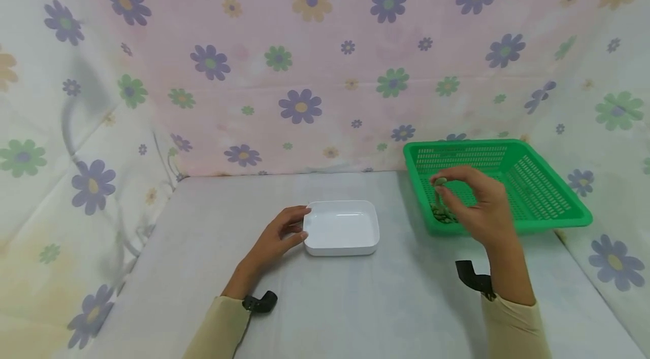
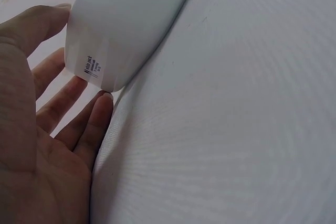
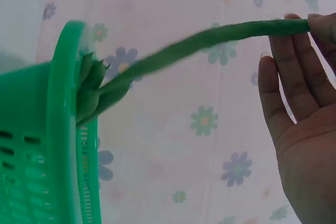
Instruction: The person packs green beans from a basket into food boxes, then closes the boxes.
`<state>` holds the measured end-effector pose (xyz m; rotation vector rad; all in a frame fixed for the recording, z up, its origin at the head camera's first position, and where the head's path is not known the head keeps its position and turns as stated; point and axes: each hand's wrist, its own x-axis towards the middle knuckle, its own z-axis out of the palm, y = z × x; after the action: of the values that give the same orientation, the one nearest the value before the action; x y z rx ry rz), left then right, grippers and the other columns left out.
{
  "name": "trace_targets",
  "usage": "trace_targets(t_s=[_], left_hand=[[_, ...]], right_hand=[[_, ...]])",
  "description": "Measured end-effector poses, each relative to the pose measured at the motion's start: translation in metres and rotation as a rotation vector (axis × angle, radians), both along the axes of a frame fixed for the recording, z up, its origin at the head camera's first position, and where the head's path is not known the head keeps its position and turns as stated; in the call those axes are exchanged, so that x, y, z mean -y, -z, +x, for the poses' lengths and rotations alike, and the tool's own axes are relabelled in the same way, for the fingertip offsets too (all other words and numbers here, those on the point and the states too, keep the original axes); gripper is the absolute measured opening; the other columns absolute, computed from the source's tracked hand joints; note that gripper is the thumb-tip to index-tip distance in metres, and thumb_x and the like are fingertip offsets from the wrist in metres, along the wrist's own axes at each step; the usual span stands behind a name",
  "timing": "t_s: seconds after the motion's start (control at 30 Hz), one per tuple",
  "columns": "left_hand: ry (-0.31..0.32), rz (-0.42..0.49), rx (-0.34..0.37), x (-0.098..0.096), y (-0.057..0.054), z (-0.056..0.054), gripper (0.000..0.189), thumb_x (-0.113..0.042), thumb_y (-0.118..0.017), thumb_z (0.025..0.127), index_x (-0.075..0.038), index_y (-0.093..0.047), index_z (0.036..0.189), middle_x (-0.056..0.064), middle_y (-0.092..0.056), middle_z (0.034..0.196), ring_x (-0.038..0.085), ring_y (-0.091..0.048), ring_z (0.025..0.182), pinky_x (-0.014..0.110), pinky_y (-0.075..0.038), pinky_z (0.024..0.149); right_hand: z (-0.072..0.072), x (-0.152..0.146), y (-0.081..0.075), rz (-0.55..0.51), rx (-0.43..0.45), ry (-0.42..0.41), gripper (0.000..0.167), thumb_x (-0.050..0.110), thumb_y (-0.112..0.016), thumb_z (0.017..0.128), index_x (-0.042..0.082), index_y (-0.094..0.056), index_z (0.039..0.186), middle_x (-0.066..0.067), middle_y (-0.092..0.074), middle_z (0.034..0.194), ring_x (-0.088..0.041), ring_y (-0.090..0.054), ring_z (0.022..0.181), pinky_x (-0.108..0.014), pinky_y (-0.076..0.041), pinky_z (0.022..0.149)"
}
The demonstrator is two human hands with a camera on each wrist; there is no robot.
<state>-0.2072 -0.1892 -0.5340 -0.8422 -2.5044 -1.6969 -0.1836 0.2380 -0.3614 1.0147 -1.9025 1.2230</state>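
A shallow white rectangular dish (image 1: pixel 341 229) sits on the table near the middle of the head view. At its left end rests my left hand (image 1: pixel 278 237), the thumb and fingertips touching the rim and end wall. The left wrist view shows small dark print on that wall of the dish (image 2: pixel 131 19), with fairly straight fingers (image 2: pixel 63 103) against it. Over the left side of a green plastic basket (image 1: pixel 545 178), my right hand (image 1: pixel 482 206) pinches one end of a long green bean (image 3: pixel 194 43) between thumb and fingers. The bean's lower end reaches down among other green beans (image 1: pixel 442 214).
The basket has slotted walls and stands at the table's back right, near the flowered cloth backdrop (image 1: pixel 325 65). A pale cloth covers the table (image 1: pixel 386 302). Flowered cloth also hangs at the left and right sides.
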Motion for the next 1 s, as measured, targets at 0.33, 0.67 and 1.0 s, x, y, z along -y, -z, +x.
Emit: trace_targets(t_s=[0.33,0.67,1.0], left_hand=[[0.006,0.018,0.006,0.001,0.002,-0.002,0.058,-0.012,-0.073,0.102,-0.016,-0.052,0.156,0.006,-0.044,0.165,0.033,-0.052,0.144,0.049,-0.052,0.111],[0.002,-0.001,0.005,0.002,0.005,-0.003,0.060,-0.014,-0.073,0.102,-0.018,-0.051,0.157,0.005,-0.045,0.164,0.031,-0.053,0.144,0.032,-0.053,0.110],[0.010,0.017,0.014,0.001,0.002,-0.002,0.059,-0.011,-0.073,0.102,-0.016,-0.051,0.156,0.006,-0.046,0.162,0.031,-0.053,0.143,0.043,-0.054,0.110]], right_hand=[[-0.018,0.021,0.011,-0.030,0.056,-0.106,0.037,-0.029,-0.071,0.079,-0.013,-0.069,0.112,-0.021,-0.071,0.099,-0.014,-0.074,0.097,-0.022,-0.060,0.090],[-0.027,0.062,0.022,-0.031,0.098,-0.074,0.039,-0.024,-0.077,0.080,-0.003,-0.072,0.112,-0.015,-0.073,0.100,-0.013,-0.073,0.096,-0.021,-0.059,0.090],[-0.038,0.091,0.046,-0.008,0.146,-0.020,0.029,-0.011,-0.080,0.088,0.003,-0.073,0.112,-0.006,-0.074,0.103,-0.019,-0.072,0.097,-0.024,-0.058,0.093]])
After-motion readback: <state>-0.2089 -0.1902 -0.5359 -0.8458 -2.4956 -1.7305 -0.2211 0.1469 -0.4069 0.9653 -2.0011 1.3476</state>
